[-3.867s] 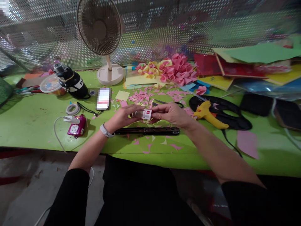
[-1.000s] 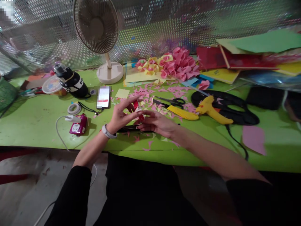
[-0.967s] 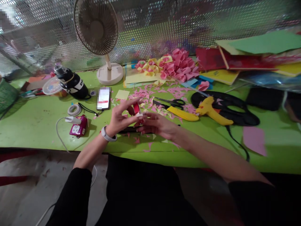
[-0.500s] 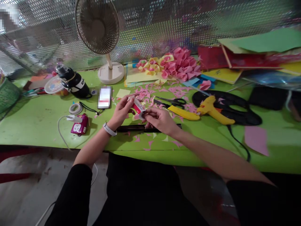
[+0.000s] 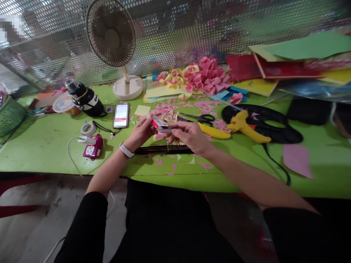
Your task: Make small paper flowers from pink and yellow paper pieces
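Observation:
My left hand [image 5: 141,132] and my right hand [image 5: 189,134] meet above the green table [image 5: 41,146], both closed on a small red and white box [image 5: 159,124]. The left fingers grip its left end, and the right fingertips pinch its right end. Just below the hands a long black ruler [image 5: 161,149] lies flat on the table. Pink paper scraps [image 5: 175,109] are scattered behind and under the hands.
Right of my hands lie a yellow utility knife [image 5: 214,132], black scissors [image 5: 199,117] and a yellow glue gun [image 5: 246,128]. To the left are a phone [image 5: 121,115], tape roll [image 5: 87,128], pink charger [image 5: 93,149] and black bottle [image 5: 85,99]. A fan [image 5: 116,44], pink paper flowers [image 5: 208,76] and coloured paper sheets [image 5: 298,62] stand behind.
The little box turned in my fingers from upright to lying level, and both hands closed on its ends. The yellow utility knife, not seen 3.9 s ago, now lies on the table.

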Available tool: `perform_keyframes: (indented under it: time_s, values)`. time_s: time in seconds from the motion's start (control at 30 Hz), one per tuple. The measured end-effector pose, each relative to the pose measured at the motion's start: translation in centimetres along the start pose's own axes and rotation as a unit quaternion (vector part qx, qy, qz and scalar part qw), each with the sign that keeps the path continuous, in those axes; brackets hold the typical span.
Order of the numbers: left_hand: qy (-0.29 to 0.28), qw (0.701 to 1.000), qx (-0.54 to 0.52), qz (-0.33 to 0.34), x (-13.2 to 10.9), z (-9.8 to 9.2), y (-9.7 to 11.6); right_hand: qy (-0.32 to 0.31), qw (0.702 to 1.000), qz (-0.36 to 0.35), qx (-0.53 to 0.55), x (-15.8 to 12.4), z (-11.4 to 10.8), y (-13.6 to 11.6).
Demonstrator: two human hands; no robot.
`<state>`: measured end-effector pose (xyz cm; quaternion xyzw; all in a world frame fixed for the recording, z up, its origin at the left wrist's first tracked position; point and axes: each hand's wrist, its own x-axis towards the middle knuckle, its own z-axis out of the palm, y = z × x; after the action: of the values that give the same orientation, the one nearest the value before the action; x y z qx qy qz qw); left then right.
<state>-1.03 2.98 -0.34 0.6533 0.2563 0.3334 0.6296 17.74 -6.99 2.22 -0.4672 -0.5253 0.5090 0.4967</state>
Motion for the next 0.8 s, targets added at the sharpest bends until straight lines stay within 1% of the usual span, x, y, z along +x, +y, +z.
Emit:
perform_keyframes:
  time_s: [0.07,0.1,0.13,0.17,0.23,0.33,0.4,0.43,0.5,0.53,0.6,0.63,0.7,0.8]
  values:
    - [0.018,0.990,-0.110,-0.087,0.1,0.1,0.2,0.000,0.999,0.017,0.038,0.1,0.0,-0.1]
    - [0.028,0.977,-0.167,-0.127,0.0,0.3,0.5,0.002,0.998,0.020,0.058,0.2,0.0,0.0]
    - [0.032,0.966,-0.205,-0.152,0.0,0.5,0.8,0.006,0.997,0.019,0.075,0.3,0.0,0.1]
    - [0.034,0.958,-0.232,-0.166,-0.1,0.7,1.1,0.009,0.996,0.015,0.090,0.4,0.0,0.3]
    - [0.036,0.948,-0.266,-0.168,-0.3,1.1,1.6,0.014,0.994,0.006,0.108,0.4,0.0,0.7]
    - [0.030,0.954,-0.264,-0.141,-0.5,1.4,1.7,0.009,0.993,-0.002,0.114,0.4,-0.1,1.1]
    - [0.031,0.970,-0.221,-0.094,-0.7,1.4,1.5,0.012,0.992,0.003,0.123,0.4,-0.1,1.2]
    - [0.040,0.981,-0.181,-0.056,-0.8,1.3,1.5,0.020,0.990,0.011,0.139,0.4,0.0,1.2]
    - [0.078,0.993,-0.072,0.053,-1.1,1.0,1.9,0.032,0.979,0.044,0.198,0.6,0.2,1.1]
    - [0.101,0.988,-0.006,0.114,-1.2,0.9,2.4,0.032,0.969,0.070,0.236,0.7,0.4,1.0]
    - [0.126,0.960,0.122,0.217,-1.4,0.9,3.7,0.016,0.943,0.129,0.308,0.9,0.7,0.9]
    - [0.125,0.941,0.189,0.250,-1.3,1.0,4.3,0.011,0.930,0.151,0.334,1.0,0.9,0.8]
    - [0.078,0.907,0.305,0.279,-0.9,1.4,5.5,0.018,0.914,0.168,0.368,1.1,1.2,0.7]
    - [-0.037,0.861,0.391,0.322,0.0,2.2,6.0,0.042,0.910,0.150,0.384,1.0,1.2,0.8]
